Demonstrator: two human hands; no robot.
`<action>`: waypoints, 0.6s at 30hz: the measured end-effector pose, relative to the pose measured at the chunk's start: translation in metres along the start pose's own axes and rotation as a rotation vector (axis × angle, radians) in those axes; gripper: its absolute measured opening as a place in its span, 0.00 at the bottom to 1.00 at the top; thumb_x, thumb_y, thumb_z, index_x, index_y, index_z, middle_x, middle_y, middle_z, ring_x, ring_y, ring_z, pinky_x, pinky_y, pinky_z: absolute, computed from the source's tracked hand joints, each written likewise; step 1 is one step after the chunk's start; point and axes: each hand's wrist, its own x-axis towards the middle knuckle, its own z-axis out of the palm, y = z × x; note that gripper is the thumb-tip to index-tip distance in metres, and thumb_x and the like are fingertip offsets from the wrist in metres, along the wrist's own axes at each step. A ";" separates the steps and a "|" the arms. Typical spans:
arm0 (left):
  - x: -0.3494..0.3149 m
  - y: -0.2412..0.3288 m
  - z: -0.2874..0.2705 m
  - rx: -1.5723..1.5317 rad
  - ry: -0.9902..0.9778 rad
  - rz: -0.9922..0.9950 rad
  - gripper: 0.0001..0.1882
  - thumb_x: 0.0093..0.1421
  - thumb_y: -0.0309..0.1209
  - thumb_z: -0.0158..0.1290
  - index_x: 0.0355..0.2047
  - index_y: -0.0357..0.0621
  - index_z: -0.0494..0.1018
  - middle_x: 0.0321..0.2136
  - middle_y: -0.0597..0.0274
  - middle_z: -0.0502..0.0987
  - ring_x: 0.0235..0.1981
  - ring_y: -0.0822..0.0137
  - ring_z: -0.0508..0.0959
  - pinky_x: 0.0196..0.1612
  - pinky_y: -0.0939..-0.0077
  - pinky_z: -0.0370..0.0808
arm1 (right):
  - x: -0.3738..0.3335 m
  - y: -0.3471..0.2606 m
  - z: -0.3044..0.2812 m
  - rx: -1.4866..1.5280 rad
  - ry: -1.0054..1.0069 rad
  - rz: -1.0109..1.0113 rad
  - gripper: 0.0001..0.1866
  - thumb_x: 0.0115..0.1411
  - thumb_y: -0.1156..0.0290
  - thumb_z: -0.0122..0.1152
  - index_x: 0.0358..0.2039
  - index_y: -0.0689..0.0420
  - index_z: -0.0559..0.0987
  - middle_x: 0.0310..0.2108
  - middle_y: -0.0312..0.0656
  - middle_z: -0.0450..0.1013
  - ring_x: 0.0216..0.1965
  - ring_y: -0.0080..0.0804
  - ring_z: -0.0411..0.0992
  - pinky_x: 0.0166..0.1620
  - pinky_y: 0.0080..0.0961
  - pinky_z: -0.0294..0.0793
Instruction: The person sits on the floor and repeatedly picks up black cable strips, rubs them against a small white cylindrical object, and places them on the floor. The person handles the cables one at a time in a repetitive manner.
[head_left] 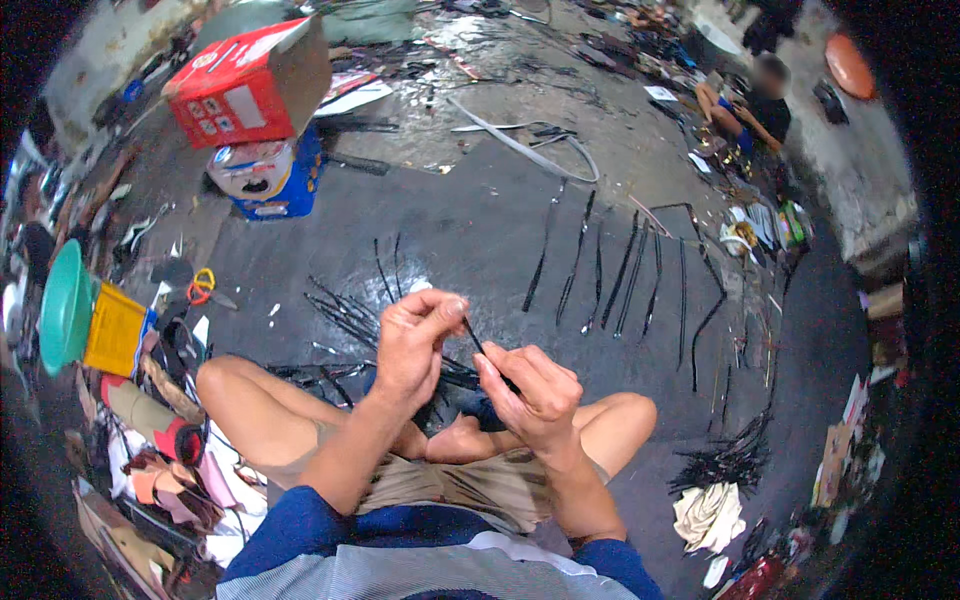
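Left hand (412, 342) and right hand (533, 392) pinch one black strip (473, 335); more strips (682, 300) lie ahead-right of the right hand.

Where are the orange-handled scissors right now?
In the head view, the orange-handled scissors lie at left, beyond the person's left knee and right of the yellow rectangular container.

The left hand (412, 340) and right hand (537, 392) pinch near each other, fingers (545, 366) curled, bare forearms (352, 455) slanting inward.
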 end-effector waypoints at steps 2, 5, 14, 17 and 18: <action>0.022 0.020 -0.012 -0.002 0.044 0.024 0.04 0.61 0.23 0.61 0.35 0.35 0.80 0.30 0.62 0.82 0.29 0.74 0.78 0.36 0.80 0.75 | 0.004 0.002 0.005 -0.006 -0.024 -0.048 0.10 0.50 0.80 0.75 0.34 0.62 0.86 0.23 0.42 0.78 0.21 0.29 0.76 0.24 0.25 0.74; 0.051 0.048 -0.040 0.062 0.132 0.107 0.05 0.63 0.26 0.59 0.36 0.36 0.78 0.28 0.62 0.80 0.28 0.72 0.77 0.33 0.80 0.73 | -0.006 -0.005 0.008 0.036 -0.076 -0.031 0.10 0.51 0.80 0.75 0.35 0.61 0.86 0.23 0.42 0.78 0.21 0.29 0.76 0.24 0.25 0.74; 0.143 0.085 -0.188 0.018 0.446 0.110 0.05 0.60 0.25 0.63 0.33 0.36 0.80 0.24 0.62 0.79 0.22 0.73 0.77 0.25 0.82 0.75 | -0.083 0.002 0.008 0.116 -0.259 0.235 0.09 0.50 0.78 0.76 0.33 0.61 0.86 0.25 0.42 0.79 0.23 0.33 0.77 0.27 0.28 0.75; 0.163 0.076 -0.225 0.032 0.626 0.096 0.06 0.58 0.25 0.66 0.30 0.36 0.78 0.22 0.61 0.78 0.18 0.72 0.75 0.21 0.83 0.72 | -0.108 0.011 -0.004 0.145 -0.337 0.302 0.08 0.52 0.77 0.75 0.33 0.61 0.86 0.25 0.43 0.79 0.24 0.34 0.78 0.28 0.29 0.75; 0.169 0.069 -0.250 0.036 0.596 0.071 0.07 0.58 0.25 0.66 0.29 0.36 0.78 0.21 0.61 0.77 0.18 0.71 0.75 0.20 0.82 0.71 | -0.113 0.011 -0.008 0.170 -0.357 0.334 0.08 0.53 0.77 0.75 0.34 0.61 0.85 0.25 0.43 0.79 0.24 0.35 0.78 0.28 0.30 0.75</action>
